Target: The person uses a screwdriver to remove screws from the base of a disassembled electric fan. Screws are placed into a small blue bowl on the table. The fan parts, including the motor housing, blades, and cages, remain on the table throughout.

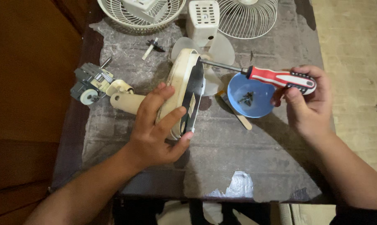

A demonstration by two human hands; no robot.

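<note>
My left hand (157, 125) grips a cream fan base (181, 83) tipped on its edge, its dark underside (194, 93) facing right. A cream neck (128, 102) runs from the base to the left, ending at a grey motor unit (88, 83). My right hand (307, 100) holds a red, white and black screwdriver (280, 78) level, its metal shaft reaching left with the tip against the base's underside near the top. Below the shaft sits a small blue bowl (261, 106) with several dark screws (247, 98) in it.
Two white fan grilles (134, 16) (249, 21) and a cream motor cover (202, 18) lie at the table's far edge. A translucent fan blade (222, 50) lies behind the base. A small loose part (152, 46) lies at upper left. The worn table top (238, 154) ends near me.
</note>
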